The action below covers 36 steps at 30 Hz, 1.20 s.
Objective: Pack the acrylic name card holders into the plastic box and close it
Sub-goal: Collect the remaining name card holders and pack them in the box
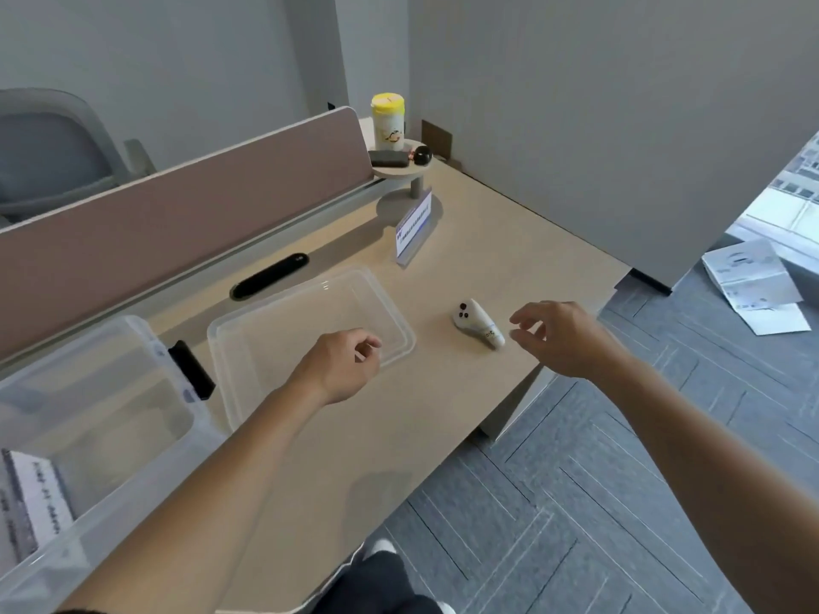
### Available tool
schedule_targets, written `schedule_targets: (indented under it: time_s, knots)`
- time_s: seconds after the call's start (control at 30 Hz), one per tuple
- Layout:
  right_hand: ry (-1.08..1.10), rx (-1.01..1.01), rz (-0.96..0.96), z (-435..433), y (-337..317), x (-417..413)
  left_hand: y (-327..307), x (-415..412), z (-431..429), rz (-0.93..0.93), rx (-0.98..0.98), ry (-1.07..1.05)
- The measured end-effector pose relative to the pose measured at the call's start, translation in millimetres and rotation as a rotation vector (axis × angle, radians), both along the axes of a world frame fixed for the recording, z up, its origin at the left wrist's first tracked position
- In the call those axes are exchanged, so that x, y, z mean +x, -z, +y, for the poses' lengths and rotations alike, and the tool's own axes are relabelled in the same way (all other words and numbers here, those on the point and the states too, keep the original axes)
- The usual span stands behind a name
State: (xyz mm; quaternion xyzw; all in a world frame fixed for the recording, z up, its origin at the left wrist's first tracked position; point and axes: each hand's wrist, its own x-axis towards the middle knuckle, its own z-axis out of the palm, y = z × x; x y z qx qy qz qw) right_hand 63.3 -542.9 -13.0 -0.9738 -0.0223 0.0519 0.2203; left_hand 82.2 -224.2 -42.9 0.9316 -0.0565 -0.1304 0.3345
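Two bare hands hover over the desk [443,414]. Left hand [341,365], frame centre, fingers loosely curled, empty, above the lid [274,339]. Right hand [563,336], fingers spread, empty. Plastic box [102,392] lower left; one name card holder [414,232] upper centre.

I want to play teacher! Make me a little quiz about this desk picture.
1. True or false: the lid is on the box.
2. Which thing lies between the two hands? A) remote B) yellow tub C) card holder
3. Fill in: the left hand hovers over the ____.

Key: 1 false, it lies flat on the desk beside the box. 2 A. 3 lid. The right hand is empty.
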Motion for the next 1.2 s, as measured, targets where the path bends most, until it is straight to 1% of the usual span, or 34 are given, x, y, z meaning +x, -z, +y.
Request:
schedule_targets:
  time_s: [0.17,0.37,0.6,0.73,0.93,1.0,1.07,1.2]
  knots:
    - [-0.057,-0.096,0.059,-31.1,11.7,73.0,20.9,55.7,-27.6,0.019,-0.026,-0.046]
    - [-0.028,-0.165,0.135,-59.9,9.3,160.5,45.1,141.8,-61.7,0.059,-0.119,-0.117]
    - [-0.075,-0.148,0.179,-79.3,15.4,253.4,60.6,203.7,-86.9,0.108,-0.147,-0.249]
    - [-0.172,-0.134,0.211,-79.3,35.6,309.9,67.1,228.9,-91.4,0.145,-0.116,-0.330]
    - [-0.344,-0.084,0.294,-65.6,79.4,407.6,74.2,254.1,-98.6,0.169,-0.054,-0.564]
    - [-0.371,-0.062,0.316,-58.7,90.5,435.8,77.0,265.8,-107.8,0.191,-0.046,-0.630]
    - [-0.346,-0.009,0.343,-50.3,100.3,463.5,81.6,281.3,-116.1,0.226,-0.107,-0.711]
    - [-0.240,0.193,0.424,-31.5,116.3,507.6,95.3,313.7,-131.3,0.268,-0.383,-0.929]
